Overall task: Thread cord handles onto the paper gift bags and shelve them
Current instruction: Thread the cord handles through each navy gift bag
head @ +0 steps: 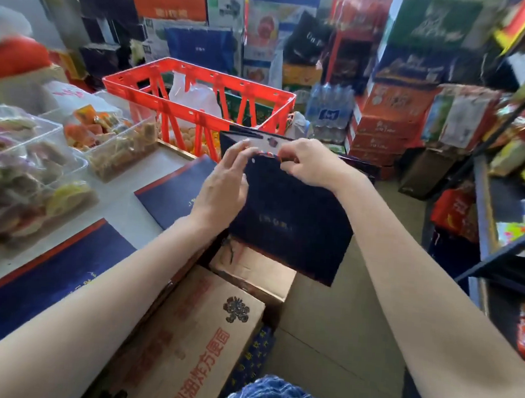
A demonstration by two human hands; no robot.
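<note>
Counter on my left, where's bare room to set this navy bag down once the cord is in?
One pale strip of counter lies bare between the two flat navy bags and the clear snack tubs. A narrower patch sits before the red crate. The left edge is crowded with tubs.

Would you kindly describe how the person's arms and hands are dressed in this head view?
Both forearms are bare, with no sleeves in view. The left hand and right hand wear no gloves; I see no rings, watch or bracelets.
</note>
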